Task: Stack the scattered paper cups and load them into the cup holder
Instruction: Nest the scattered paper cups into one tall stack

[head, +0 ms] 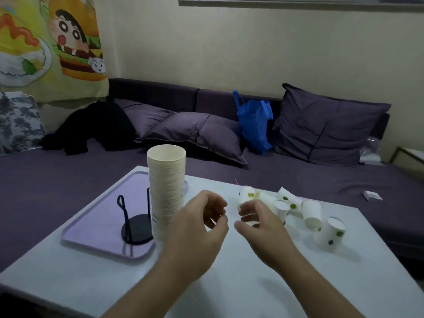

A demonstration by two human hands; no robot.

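Both forearms reach in from the bottom edge over the white counter [252,294]; the left hand [202,223] hovers beside the tall stack of cups [167,191] with its fingers loosely curled, holding nothing. The right hand [257,222], fingers curled, grips a leaf-printed paper cup [247,196] tilted on its side. More loose cups [312,214] lie scattered just right of it, and the black cup holder [135,223] stands on the lilac tray [96,223], the stack beside it.

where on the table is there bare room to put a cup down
Free: the near table edge around the forearms, and the tray left of the cup holder. Crowded: the loose cups at the right.
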